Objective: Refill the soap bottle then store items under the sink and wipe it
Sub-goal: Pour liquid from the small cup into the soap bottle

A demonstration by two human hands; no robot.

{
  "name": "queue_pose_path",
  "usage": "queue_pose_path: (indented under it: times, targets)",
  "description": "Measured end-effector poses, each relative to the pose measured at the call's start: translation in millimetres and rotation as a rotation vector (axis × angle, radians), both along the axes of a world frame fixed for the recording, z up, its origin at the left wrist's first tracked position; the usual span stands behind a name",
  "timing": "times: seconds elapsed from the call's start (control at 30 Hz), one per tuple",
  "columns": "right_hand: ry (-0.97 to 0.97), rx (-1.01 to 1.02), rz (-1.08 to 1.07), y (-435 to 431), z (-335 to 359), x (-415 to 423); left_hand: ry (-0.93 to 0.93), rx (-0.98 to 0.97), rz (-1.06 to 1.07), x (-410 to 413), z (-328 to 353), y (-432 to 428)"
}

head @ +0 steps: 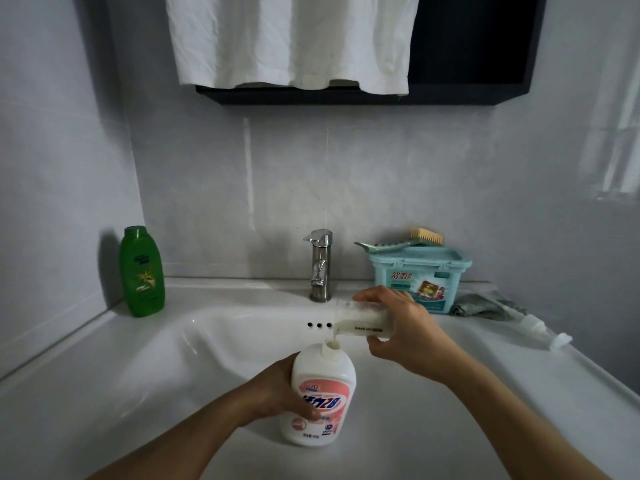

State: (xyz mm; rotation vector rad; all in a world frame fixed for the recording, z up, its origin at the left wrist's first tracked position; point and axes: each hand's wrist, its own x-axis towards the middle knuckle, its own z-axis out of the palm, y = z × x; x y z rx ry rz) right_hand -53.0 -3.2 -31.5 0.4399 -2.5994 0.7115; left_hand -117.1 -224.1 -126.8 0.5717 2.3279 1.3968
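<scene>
A white soap bottle [322, 393] with a pink label is held upright over the sink basin [207, 344], its neck uncapped. My left hand [280, 393] is wrapped around its left side. My right hand [401, 327] holds a clear container [360, 318] tipped on its side, mouth to the left. A thin stream of creamy white liquid runs from that mouth into the bottle's neck. The white pump head [535, 327] lies on the counter at the right.
A green bottle [142, 271] stands at the back left corner. The chrome faucet [320, 265] rises behind the basin. A teal lidded box [420, 277] with a brush [401, 242] on top sits back right, a grey cloth [485, 306] beside it. A white towel [294, 39] hangs above.
</scene>
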Motion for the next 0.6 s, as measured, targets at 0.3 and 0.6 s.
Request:
queue_pose_path:
  times: [0.3,0.6]
  targets:
    - [-0.006,-0.011,0.013,0.2,0.9,0.9,-0.008,-0.002,0.005,-0.5,0.3,0.4]
    - [-0.01,-0.028,0.023,0.1,2.0,2.5,-0.003,-0.009,0.016,0.4,0.2,0.6]
